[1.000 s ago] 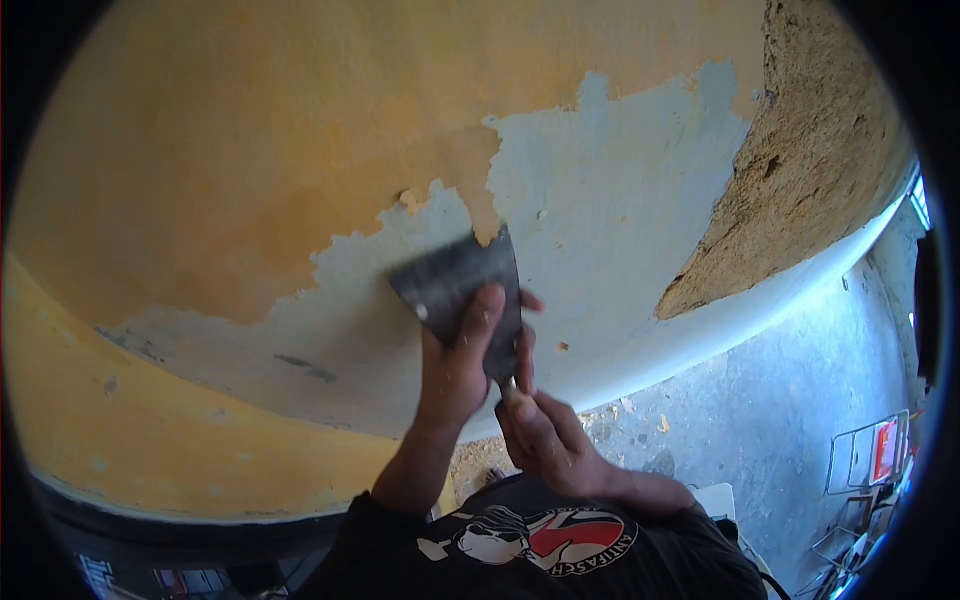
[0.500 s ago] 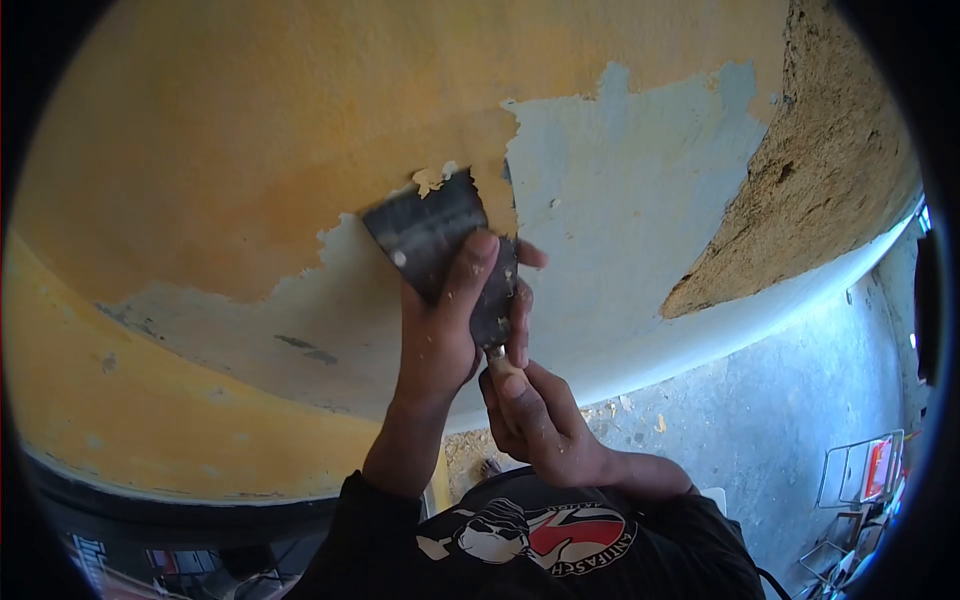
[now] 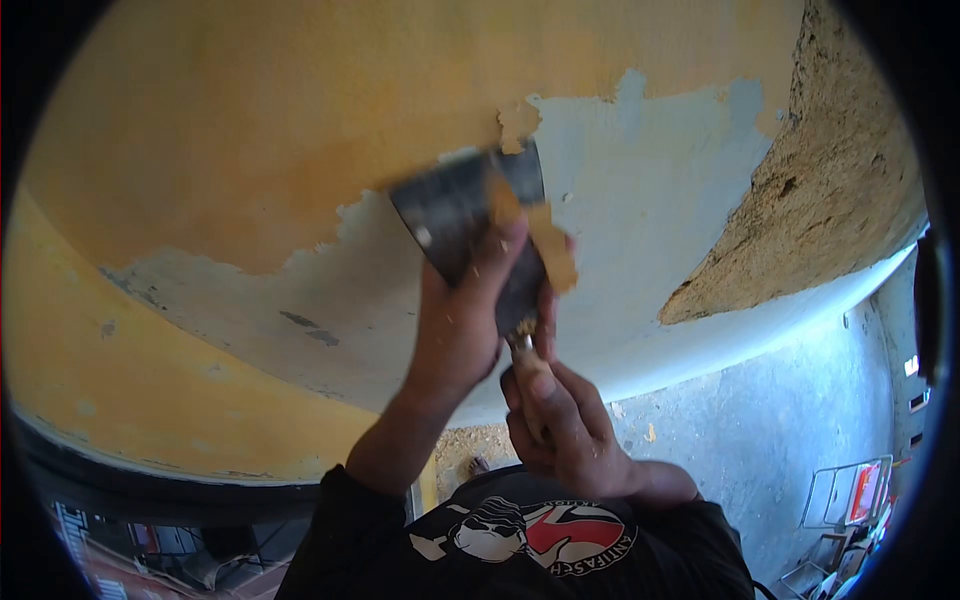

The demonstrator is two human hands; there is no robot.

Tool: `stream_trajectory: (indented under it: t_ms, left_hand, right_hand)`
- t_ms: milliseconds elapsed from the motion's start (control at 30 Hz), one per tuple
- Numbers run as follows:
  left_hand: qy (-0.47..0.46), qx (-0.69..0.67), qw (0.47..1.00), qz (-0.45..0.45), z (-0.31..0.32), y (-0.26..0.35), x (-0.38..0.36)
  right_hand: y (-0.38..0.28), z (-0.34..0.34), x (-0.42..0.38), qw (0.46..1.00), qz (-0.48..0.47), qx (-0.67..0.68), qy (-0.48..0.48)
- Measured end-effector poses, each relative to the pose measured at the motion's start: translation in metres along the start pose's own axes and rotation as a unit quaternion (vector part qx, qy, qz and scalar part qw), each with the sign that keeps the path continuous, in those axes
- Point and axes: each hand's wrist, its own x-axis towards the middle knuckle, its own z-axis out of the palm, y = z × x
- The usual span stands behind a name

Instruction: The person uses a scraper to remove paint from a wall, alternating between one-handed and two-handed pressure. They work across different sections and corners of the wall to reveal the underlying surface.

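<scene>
A wide metal scraper (image 3: 462, 215) lies flat against a wall whose yellow paint (image 3: 280, 110) is partly stripped to pale grey plaster (image 3: 640, 180). My left hand (image 3: 460, 330) presses on the blade, fingers spread over the metal. My right hand (image 3: 560, 420) is wrapped round the scraper's handle just below. The blade's top edge sits at the ragged border of the yellow paint. A loosened yellow paint flake (image 3: 548, 250) is falling over the blade and my fingers, and another flake (image 3: 517, 122) curls off the wall just above.
A rough brown unplastered patch (image 3: 830, 170) covers the wall at the right. Below lies a grey concrete floor (image 3: 760, 440) with paint chips (image 3: 470, 445) near the wall's foot. A folded metal frame (image 3: 845, 495) with a red panel stands at the lower right.
The scraper and both hands have pushed upward along the wall. Yellow paint above the blade has peeled off, and flakes now drop over the blade.
</scene>
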Motion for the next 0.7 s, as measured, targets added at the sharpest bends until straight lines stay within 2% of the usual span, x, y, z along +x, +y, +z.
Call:
stream_trajectory:
  t_ms: [100, 133, 167, 233, 367, 433, 500, 633, 700]
  left_hand:
    - [0.031, -0.002, 0.999, 0.031, 0.007, -0.009, 0.001]
    - [-0.005, -0.014, 1.0, 0.021, 0.002, -0.006, 0.002]
    - [0.0, -0.015, 1.0, 0.014, -0.001, -0.001, 0.005]
    - [-0.036, 0.031, 0.999, 0.005, -0.002, 0.008, 0.01]
    - [0.021, -0.001, 0.998, 0.057, 0.011, -0.004, 0.002]
    - [0.008, -0.002, 0.998, 0.065, 0.007, 0.002, 0.012]
    - [-0.072, 0.04, 0.996, 0.021, -0.001, 0.019, 0.021]
    - [-0.04, -0.035, 0.998, 0.04, 0.001, -0.002, 0.003]
    - [-0.018, -0.018, 0.998, 0.058, 0.006, -0.001, 0.008]
  right_hand:
    - [0.003, -0.005, -0.002, 0.999, 0.031, -0.008, 0.005]
    - [0.0, 0.001, 0.001, 0.999, 0.017, -0.018, 0.026]
    - [-0.004, 0.005, 0.003, 0.998, 0.006, -0.027, 0.048]
    - [-0.002, 0.001, 0.003, 1.0, -0.006, -0.015, 0.011]
    - [-0.002, -0.011, 0.004, 0.999, -0.013, -0.045, 0.008]
    - [-0.004, -0.013, 0.006, 0.999, 0.002, -0.054, 0.0]
    - [-0.018, -0.002, 0.016, 0.995, -0.048, -0.088, 0.014]
    - [0.001, -0.004, -0.001, 0.995, -0.038, -0.089, 0.023]
    - [-0.003, -0.006, 0.004, 0.995, -0.035, -0.088, 0.018]
